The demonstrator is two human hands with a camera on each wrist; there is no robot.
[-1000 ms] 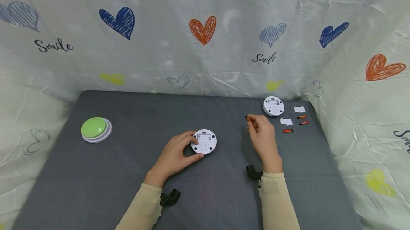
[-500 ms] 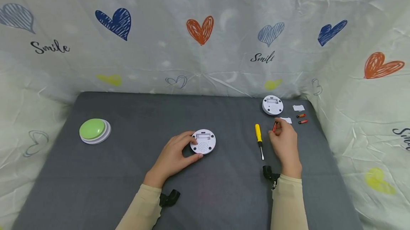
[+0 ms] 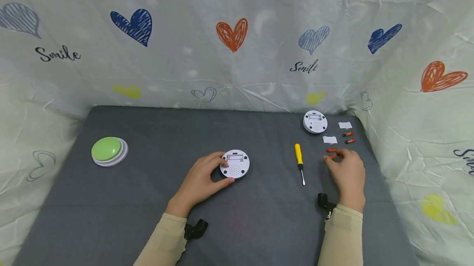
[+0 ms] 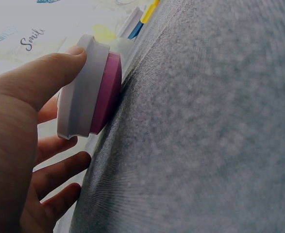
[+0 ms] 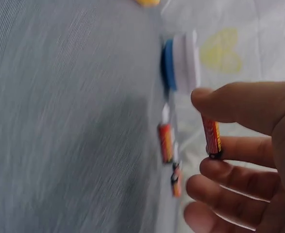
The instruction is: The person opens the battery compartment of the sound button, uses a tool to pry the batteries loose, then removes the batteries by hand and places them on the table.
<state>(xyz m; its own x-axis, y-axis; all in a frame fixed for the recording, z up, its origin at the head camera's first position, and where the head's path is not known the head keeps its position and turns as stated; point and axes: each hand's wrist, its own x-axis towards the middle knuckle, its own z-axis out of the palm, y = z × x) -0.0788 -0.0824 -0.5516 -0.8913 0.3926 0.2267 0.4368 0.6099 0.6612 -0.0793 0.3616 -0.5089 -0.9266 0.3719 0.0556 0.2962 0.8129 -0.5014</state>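
Note:
My left hand (image 3: 201, 179) holds the rim of a round white push-button device (image 3: 240, 169) lying upside down, its battery compartment uncovered. In the left wrist view, the thumb lies on the white base (image 4: 76, 97) and the magenta button cap (image 4: 108, 92) faces the cloth. Over at the right, my right hand (image 3: 347, 173) pinches a small red-and-black battery (image 5: 212, 138) between thumb and fingers, just above the table. Close beside it on the cloth lies another battery (image 3: 331, 150). Part of the held battery is hidden by the thumb.
A yellow-handled screwdriver (image 3: 299, 157) lies between the hands. Behind are a second upturned device (image 3: 315, 122), two white covers (image 3: 330, 139) (image 3: 345, 125) and two batteries (image 3: 347, 134) (image 3: 349, 141). A green-topped button (image 3: 107, 149) sits far left. A printed curtain (image 3: 259, 72) borders the grey table.
My right hand has moved right and toward me with the battery, over to the other loose battery, uncovering the screwdriver. The left hand and its device have stayed in place.

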